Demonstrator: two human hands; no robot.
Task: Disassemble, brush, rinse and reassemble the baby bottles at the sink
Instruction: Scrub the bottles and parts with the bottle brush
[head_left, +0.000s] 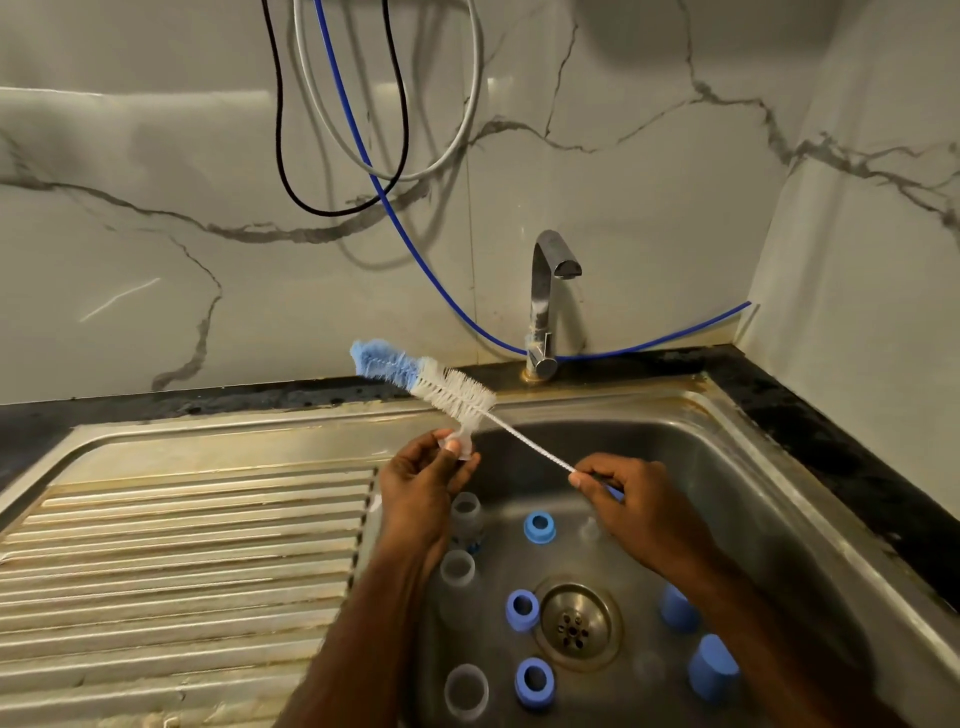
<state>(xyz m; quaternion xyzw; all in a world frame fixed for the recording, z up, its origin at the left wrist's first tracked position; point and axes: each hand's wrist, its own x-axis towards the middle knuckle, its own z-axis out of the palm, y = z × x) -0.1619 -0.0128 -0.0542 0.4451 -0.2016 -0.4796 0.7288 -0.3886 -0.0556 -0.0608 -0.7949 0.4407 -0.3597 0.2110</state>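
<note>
Clear silicone teat (460, 441) sits pinched in my left hand (421, 488) over the sink (779, 467) edge, w/ brush (431, 382) bristles touching its tip. Right hand (631, 499) fingers clamp the wire handle. Risk: teat's slippery, could pop out & drop among bottles (466, 691) and blue rings (535, 682) below if I push hard.

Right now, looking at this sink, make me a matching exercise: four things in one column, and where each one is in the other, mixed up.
Things:
1. clear teat
2. bottle brush
3. drain strainer
4. tap

Places:
A. on the basin floor
B. pinched in the left hand
C. behind the basin, on the rim
D. handle held by the right hand

Pairs: 1-B, 2-D, 3-A, 4-C
</note>
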